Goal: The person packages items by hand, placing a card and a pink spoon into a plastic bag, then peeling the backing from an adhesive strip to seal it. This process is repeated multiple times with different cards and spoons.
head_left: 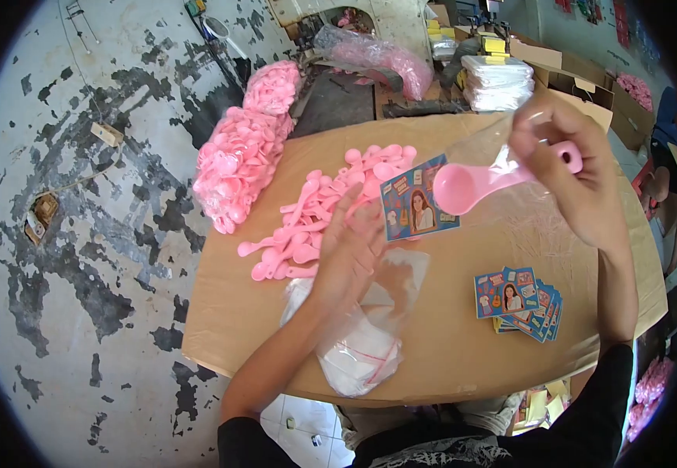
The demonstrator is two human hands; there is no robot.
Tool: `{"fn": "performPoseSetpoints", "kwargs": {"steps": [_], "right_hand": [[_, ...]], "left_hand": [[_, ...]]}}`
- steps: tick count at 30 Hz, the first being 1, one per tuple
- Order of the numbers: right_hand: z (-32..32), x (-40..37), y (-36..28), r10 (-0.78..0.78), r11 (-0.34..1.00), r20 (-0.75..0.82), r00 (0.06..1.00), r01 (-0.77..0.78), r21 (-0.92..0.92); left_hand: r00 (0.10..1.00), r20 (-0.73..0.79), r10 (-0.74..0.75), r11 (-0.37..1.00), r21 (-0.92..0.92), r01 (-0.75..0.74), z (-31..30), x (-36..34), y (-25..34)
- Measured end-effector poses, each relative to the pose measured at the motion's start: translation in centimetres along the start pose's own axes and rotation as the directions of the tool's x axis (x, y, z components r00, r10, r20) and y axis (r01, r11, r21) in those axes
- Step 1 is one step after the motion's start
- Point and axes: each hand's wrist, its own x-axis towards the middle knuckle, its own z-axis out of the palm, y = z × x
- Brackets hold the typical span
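My right hand (568, 168), raised over the right part of the table, pinches a pink plastic spoon (457, 189) by its handle, which has a hole at the end. Clear plastic film (483, 148) shows around the spoon and up to the fingers. Behind the spoon's bowl is a blue printed card (419, 204) with a picture of a person. My left hand (351, 248) is stretched out with fingers apart, its fingertips close to the card's left edge and over a heap of pink spoons (307, 222). Beneath my left wrist lie clear plastic bags (362, 355).
A stack of blue cards (514, 300) sits on the brown-covered table (447, 359) at right. Big bags of pink spoons (237, 160) stand at the left edge. White plastic packs (498, 82) and cardboard boxes (580, 86) are at the back. Thin clear strips (541, 238) lie under my right hand.
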Motion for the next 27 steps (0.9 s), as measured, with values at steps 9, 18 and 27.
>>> {"fn": "performPoseSetpoints", "kwargs": {"steps": [9,18,27], "right_hand": [[0.5,-1.0,-1.4,0.294,0.953,0.266,0.918,-0.302,-0.013],[0.8,-0.5,1.8,0.073,0.995,0.158,0.985,-0.061,-0.08],[1.9,-1.0,3.9,0.171,0.975,0.406,0.898,-0.095,-0.199]], "left_hand": [[0.886,0.464,0.005,0.562,0.731,-0.386,2.6,-1.2,1.9],[0.826,0.288,-0.484,0.798,0.533,0.281,6.2,-1.1,-0.7],[0.926,0.11,-0.362,0.845,0.457,0.277,3.5,-0.8,-1.0]]}}
